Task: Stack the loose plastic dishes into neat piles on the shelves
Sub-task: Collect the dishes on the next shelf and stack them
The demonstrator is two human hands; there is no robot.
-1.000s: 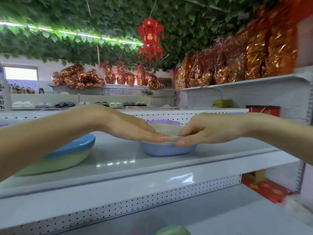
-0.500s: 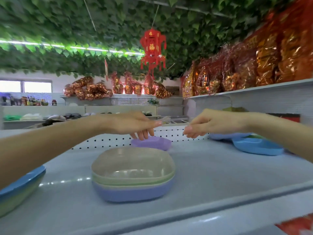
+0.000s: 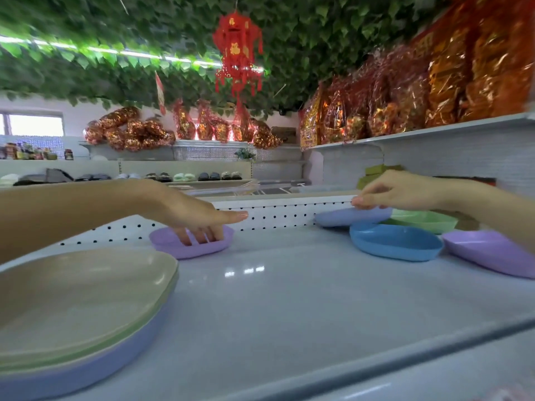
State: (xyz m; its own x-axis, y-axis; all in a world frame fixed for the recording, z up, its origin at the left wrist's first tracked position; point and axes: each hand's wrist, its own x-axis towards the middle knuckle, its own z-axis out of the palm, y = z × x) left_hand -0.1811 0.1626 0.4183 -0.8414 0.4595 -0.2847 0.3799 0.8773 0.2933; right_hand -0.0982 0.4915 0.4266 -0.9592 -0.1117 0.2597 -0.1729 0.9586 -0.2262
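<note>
Person's working a glossy white shelf (image 3: pixel 289 314) with a bunch of smooth, matte plastic dishes on it, all that rounded-square shallow bowl shape.

The left hand (image 3: pixel 197 218) is palm down over a small purple dish (image 3: pixel 176 247) sitting flat at the back of the shelf, just in front of the perforated back panel (image 3: pixel 275 215). The fingers (image 3: pixel 199 235) dip inside the dish and the thumb sticks out straight to the side, clear of the rim, so it's a loose touch, nothing clamped.

The right hand (image 3: pixel 399 189) has curled fingertips pinching the upper edge of a periwinkle dish (image 3: pixel 347 217), which sits tilted at the back right, leaning on its neighbours. Right next to it: a blue dish (image 3: pixel 396 241) in front, a pale green dish (image 3: pixel 422 221) behind, and a second purple dish (image 3: pixel 492 253) tipped at an angle on the far right.

Near left, very close to the camera, there's a nested stack (image 3: pixel 81 299): beige on top, green under it, periwinkle at the bottom, rims lined up pretty tidy.

Background: crinkly red-gold foil packs (image 3: pixel 434 82) on the upper shelf, a red tasselled lantern (image 3: pixel 237 53) hanging from a ceiling covered in fake ivy leaves (image 3: pixel 86 39).
</note>
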